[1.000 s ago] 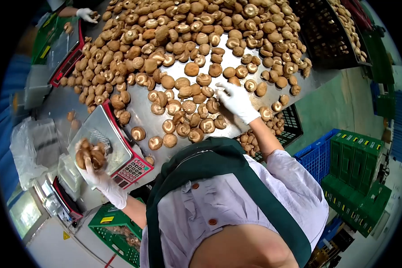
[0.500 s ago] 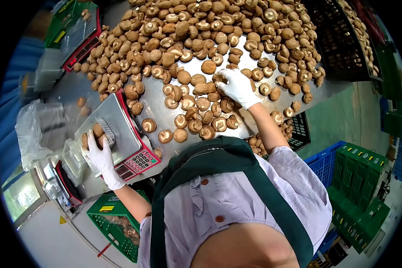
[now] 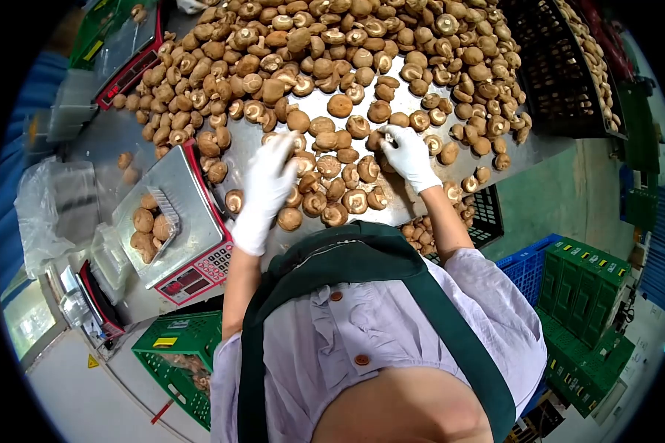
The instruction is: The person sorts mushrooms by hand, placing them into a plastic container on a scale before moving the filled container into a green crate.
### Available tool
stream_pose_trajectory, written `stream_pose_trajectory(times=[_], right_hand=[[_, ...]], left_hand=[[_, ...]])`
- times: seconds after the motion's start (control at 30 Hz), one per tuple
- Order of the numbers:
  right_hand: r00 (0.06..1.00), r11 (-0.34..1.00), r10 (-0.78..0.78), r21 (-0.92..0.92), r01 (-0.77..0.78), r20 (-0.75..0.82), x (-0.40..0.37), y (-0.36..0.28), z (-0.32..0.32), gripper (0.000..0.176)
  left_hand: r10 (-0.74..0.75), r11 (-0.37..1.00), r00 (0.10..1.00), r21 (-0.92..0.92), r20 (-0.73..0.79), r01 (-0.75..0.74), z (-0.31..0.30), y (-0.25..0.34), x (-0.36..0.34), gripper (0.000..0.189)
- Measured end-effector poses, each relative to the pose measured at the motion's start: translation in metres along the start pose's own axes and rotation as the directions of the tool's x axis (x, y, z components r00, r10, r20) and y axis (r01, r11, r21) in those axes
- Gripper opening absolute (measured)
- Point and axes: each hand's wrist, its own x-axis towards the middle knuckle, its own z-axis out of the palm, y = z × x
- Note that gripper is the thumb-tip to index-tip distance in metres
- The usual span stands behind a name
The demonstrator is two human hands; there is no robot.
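Note:
My left hand (image 3: 267, 184), white-gloved and slightly blurred, is over the left side of the loose shiitake mushrooms (image 3: 328, 166). Its thumb and fingers are apart, and I see nothing held between them. My right hand (image 3: 408, 156), also gloved, has its fingertips curled onto a brown mushroom (image 3: 374, 140) at the right of this group. Part of that mushroom is hidden by the fingers. To the left, a clear plastic tray (image 3: 171, 214) holding several mushrooms (image 3: 145, 220) rests tilted on a scale (image 3: 192, 199) with a red frame.
A large mushroom heap (image 3: 310, 44) covers the back of the metal table (image 3: 255, 144). A black crate (image 3: 569, 70) stands at the back right. Another scale (image 3: 129, 70) and plastic bags (image 3: 52, 199) are at left. Green crates (image 3: 587, 292) stand lower right.
My left hand has left the tray on the scale and moved right to the loose mushrooms. My right hand has shifted slightly right and down. Another gloved hand appears at the top left.

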Motion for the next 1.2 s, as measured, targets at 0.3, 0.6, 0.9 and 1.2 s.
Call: stream_pose_trajectory(times=[0.3,0.6,0.9,1.2], right_hand=[[0.990,0.975,-0.140,-0.170,0.141,0.012,0.006,0.003,0.019,0.045],[0.909,0.104,-0.015,0.905,-0.413,0.416,0.001,0.003,-0.004,0.041],[0.882,0.306,0.018,0.837,-0.453,0.471,0.044,-0.034,0.002,0.033],[0.853,0.915,-0.268,-0.158,0.370,0.448,0.090,-0.074,0.043,0.034]], left_hand=[[0.178,0.944,0.967,0.244,0.184,-0.220,0.073,0.000,0.020,0.043],[-0.006,0.992,0.999,-0.129,-0.045,0.001,0.040,-0.002,-0.035,0.040],[-0.268,0.963,0.963,-0.010,-0.026,0.268,0.043,0.001,-0.054,0.056],[-0.269,0.960,0.961,-0.100,-0.059,0.263,0.035,0.000,-0.058,0.063]])
